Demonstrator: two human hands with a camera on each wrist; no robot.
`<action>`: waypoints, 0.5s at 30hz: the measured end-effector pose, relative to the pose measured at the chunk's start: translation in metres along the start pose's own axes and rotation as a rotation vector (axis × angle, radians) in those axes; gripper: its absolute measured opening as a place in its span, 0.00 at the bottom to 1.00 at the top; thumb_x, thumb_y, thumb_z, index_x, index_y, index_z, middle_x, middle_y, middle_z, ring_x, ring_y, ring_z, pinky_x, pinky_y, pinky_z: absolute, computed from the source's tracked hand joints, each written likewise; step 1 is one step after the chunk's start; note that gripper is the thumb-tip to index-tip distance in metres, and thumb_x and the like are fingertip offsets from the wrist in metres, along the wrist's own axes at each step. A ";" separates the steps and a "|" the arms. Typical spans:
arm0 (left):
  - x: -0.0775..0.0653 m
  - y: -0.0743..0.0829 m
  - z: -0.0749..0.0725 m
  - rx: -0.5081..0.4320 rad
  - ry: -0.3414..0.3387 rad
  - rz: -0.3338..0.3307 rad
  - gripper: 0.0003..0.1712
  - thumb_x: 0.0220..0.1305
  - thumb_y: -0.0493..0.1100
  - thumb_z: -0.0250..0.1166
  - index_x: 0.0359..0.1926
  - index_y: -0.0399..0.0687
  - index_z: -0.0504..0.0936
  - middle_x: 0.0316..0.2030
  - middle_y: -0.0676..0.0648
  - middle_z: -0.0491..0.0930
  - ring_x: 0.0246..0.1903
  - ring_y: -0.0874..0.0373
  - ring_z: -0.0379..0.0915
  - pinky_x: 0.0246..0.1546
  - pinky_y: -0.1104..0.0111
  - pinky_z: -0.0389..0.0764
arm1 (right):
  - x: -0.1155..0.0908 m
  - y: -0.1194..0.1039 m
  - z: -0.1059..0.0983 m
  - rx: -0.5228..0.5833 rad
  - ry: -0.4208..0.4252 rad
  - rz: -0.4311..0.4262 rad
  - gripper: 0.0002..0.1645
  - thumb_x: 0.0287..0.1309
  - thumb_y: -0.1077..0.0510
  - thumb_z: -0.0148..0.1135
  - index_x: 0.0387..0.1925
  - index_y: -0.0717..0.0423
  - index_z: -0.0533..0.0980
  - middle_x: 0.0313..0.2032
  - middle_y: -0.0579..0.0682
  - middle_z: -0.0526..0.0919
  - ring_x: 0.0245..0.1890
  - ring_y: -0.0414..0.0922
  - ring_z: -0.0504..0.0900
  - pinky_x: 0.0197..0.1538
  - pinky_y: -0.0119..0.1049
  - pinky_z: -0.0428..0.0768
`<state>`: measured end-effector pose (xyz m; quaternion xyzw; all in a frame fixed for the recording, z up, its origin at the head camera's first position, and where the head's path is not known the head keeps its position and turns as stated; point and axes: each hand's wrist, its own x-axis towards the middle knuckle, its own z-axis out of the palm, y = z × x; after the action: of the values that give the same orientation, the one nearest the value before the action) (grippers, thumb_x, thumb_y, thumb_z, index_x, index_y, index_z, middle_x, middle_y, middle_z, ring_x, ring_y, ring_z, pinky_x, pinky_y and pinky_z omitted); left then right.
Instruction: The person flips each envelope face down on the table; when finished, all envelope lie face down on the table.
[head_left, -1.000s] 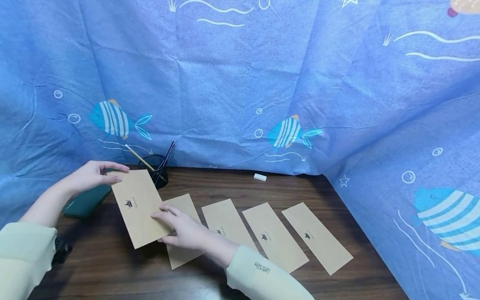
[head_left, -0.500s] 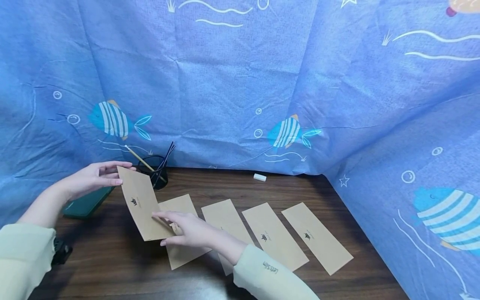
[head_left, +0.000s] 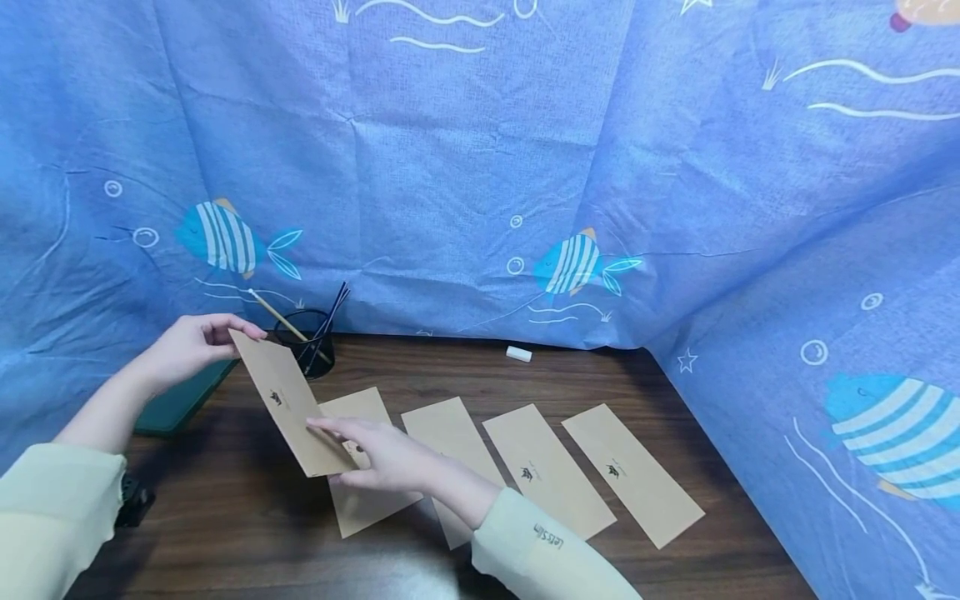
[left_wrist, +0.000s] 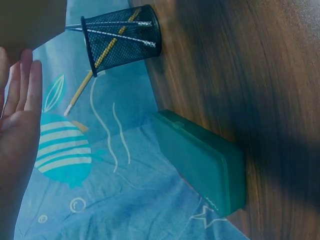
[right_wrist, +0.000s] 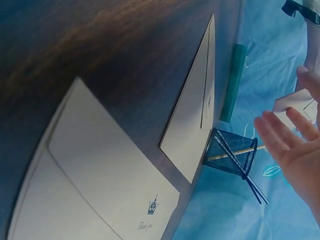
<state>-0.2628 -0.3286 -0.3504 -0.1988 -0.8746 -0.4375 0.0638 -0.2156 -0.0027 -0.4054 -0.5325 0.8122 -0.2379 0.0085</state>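
Pale green cloth, my left sleeve (head_left: 63,500), fills the lower left of the frame. Above it, at left of centre, my left hand (head_left: 187,350) pinches the upper end of a brown paper envelope (head_left: 285,408), thumb and fingers nearly together at the edge. A dark green case (head_left: 183,400) lies on the wooden table (head_left: 202,533), partly behind that forearm.

The envelope is tilted up off the table, between my two hands; its long axis slants from upper left to lower right, so each hand has one end and neither is clearly nearer. A small crown print (head_left: 276,397) shows on its face. Just beside its top, a black mesh cup (head_left: 318,358) holds a pencil (head_left: 279,313) and some dark sticks.

At the lower end, my right hand (head_left: 382,454) has a light hold, fingers rather straight on the face and thumb by the bottom edge; I cannot tell how firmly it grips.

Beneath and beside that hand, a row of four flat envelopes (head_left: 551,467) leans the same way across the middle and right of the frame. A white eraser (head_left: 519,354) lies beyond them, near the blue curtain (head_left: 450,192).
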 end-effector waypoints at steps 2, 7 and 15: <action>0.001 0.000 0.001 0.029 0.044 0.023 0.12 0.60 0.29 0.61 0.46 0.34 0.79 0.37 0.62 0.83 0.33 0.70 0.79 0.33 0.80 0.76 | 0.000 0.000 -0.001 -0.034 0.006 -0.002 0.47 0.55 0.56 0.66 0.72 0.44 0.52 0.64 0.46 0.68 0.61 0.32 0.67 0.62 0.22 0.62; 0.003 0.002 0.001 0.114 0.083 0.021 0.09 0.59 0.27 0.59 0.39 0.40 0.81 0.38 0.60 0.83 0.33 0.73 0.77 0.32 0.80 0.75 | -0.001 -0.002 -0.005 -0.071 0.020 0.000 0.44 0.58 0.54 0.63 0.72 0.43 0.52 0.65 0.45 0.67 0.64 0.32 0.64 0.63 0.23 0.61; 0.005 0.007 -0.002 0.229 0.090 0.061 0.09 0.58 0.28 0.62 0.35 0.43 0.82 0.33 0.51 0.84 0.30 0.74 0.75 0.29 0.81 0.73 | 0.000 -0.004 -0.011 0.027 0.058 -0.014 0.39 0.60 0.60 0.61 0.69 0.45 0.57 0.63 0.45 0.69 0.53 0.34 0.76 0.48 0.19 0.73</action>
<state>-0.2652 -0.3253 -0.3424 -0.1969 -0.9086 -0.3412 0.1385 -0.2151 -0.0001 -0.3943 -0.5308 0.8052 -0.2641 -0.0096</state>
